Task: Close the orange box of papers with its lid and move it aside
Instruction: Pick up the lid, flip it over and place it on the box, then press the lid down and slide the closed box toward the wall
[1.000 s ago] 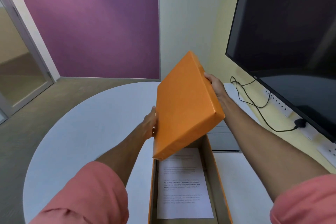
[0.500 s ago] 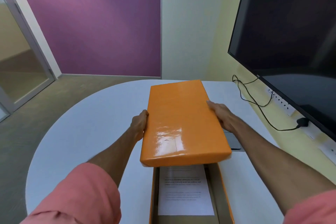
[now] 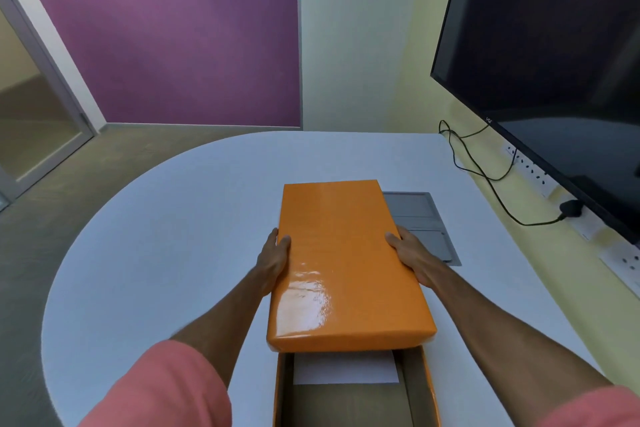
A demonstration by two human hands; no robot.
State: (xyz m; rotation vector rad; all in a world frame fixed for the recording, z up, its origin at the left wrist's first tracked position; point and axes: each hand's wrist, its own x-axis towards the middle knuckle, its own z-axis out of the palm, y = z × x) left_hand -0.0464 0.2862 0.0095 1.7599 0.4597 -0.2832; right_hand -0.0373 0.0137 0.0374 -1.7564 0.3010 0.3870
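Note:
A glossy orange lid [image 3: 343, 260] lies nearly flat over the far part of the open orange box [image 3: 427, 388] on the white table [image 3: 166, 253]. My left hand [image 3: 275, 258] grips the lid's left edge and my right hand [image 3: 412, 255] grips its right edge. The near end of the box stays uncovered, with a strip of white paper [image 3: 344, 369] showing inside on its brown floor. The lid hides the rest of the papers and the box's far end.
A grey panel [image 3: 422, 218] is set into the table just right of the lid. A large dark screen [image 3: 554, 55] hangs on the right wall, with a black cable [image 3: 485, 177], plug and socket strip below it. The table's rounded edge curves at left.
The lid has swung down from a steep tilt to nearly level and come lower over the box, covering most of the papers. Both hands kept their grip on its sides.

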